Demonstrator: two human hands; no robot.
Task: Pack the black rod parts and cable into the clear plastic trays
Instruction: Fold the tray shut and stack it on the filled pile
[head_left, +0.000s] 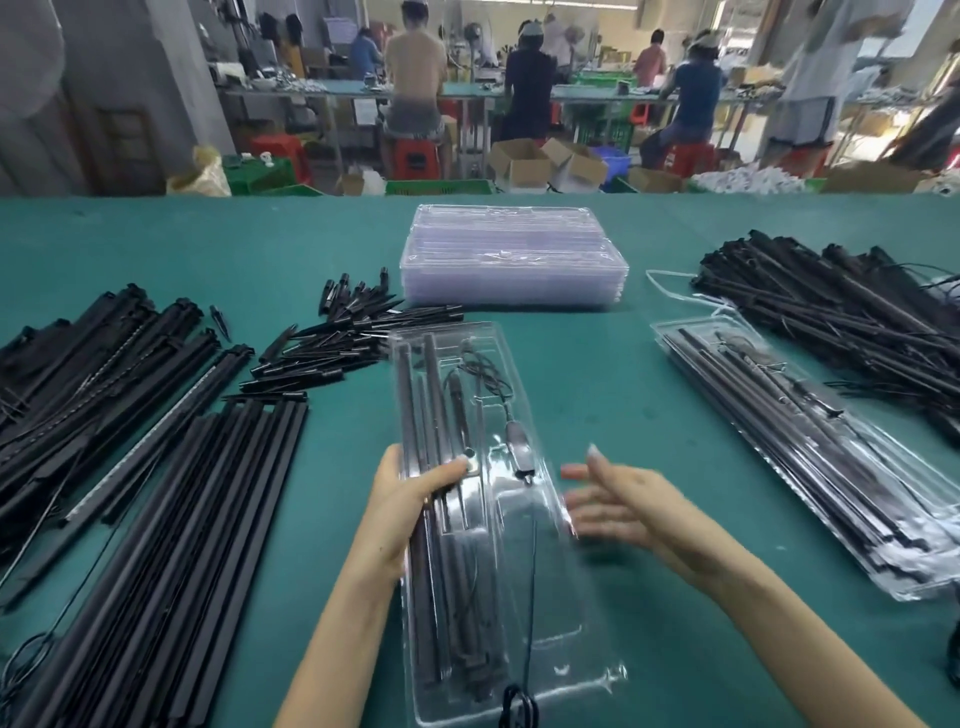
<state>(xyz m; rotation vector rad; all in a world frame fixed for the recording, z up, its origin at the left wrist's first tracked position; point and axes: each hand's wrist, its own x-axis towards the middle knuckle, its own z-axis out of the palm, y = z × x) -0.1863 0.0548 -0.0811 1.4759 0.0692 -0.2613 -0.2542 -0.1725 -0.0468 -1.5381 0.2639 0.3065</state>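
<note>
A clear plastic tray (524, 561) lies lengthwise in front of me on the green table, with black rods (428, 561) along its left side and a thin black cable (530, 613) with a small plug running down its middle. My left hand (410, 504) grips the tray's left edge, thumb pressed on the rods. My right hand (618, 499) hovers just right of the tray, fingers straight, holding nothing and blurred. The cable's coiled end hangs over the tray's near edge.
A stack of clear trays (511, 265) sits at the table's middle back. Packed trays (810, 447) lie at right beside a heap of rods with cables (841, 306). Long black rods (156, 519) and short black spikes (343, 332) cover the left. People work at benches beyond.
</note>
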